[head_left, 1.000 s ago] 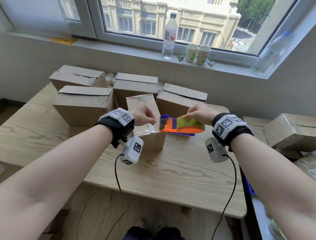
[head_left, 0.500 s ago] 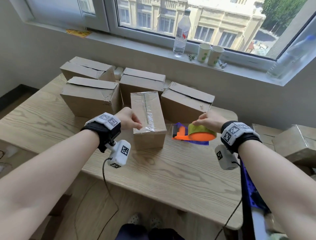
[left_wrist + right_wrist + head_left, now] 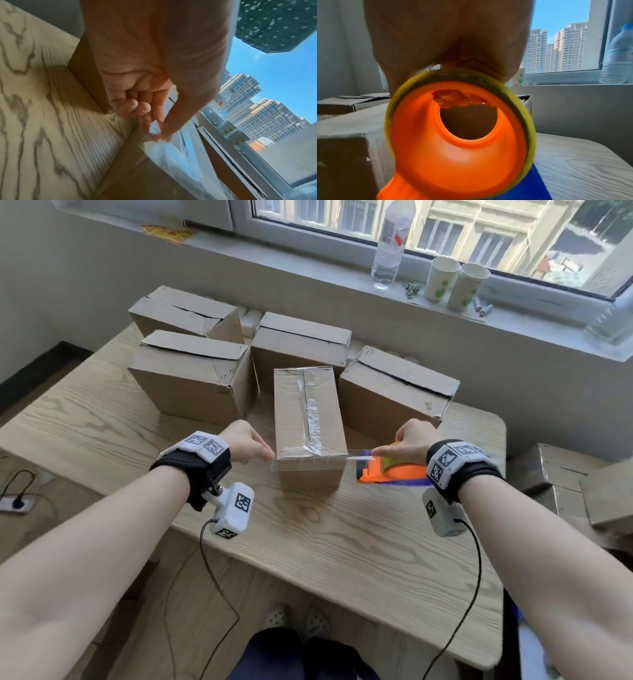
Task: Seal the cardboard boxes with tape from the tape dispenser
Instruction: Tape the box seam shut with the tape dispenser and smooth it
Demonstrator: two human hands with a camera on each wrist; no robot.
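with the left grip (image 3: 247, 442) pinching the free tape end (image 3: 274, 465) and the right grip (image 3: 409, 440) clenched on the tape dispenser (image 3: 390, 470) flanking the box (image 3: 308, 419) on the bench (image 3: 342, 535), any slack risks wrinkled, crooked tape.

Orange tape dispenser (image 3: 390, 472), yellow-green roll (image 3: 529, 129), wood-grain table (image 3: 342, 542)

Light wood-grain table (image 3: 359, 542) with rounded corners, pushed up against the wall under the window. Five cardboard boxes (image 3: 191, 378) sitting right on it toward the back, the middle taped box (image 3: 308, 419) standing closest, flaps on the other four untaped.
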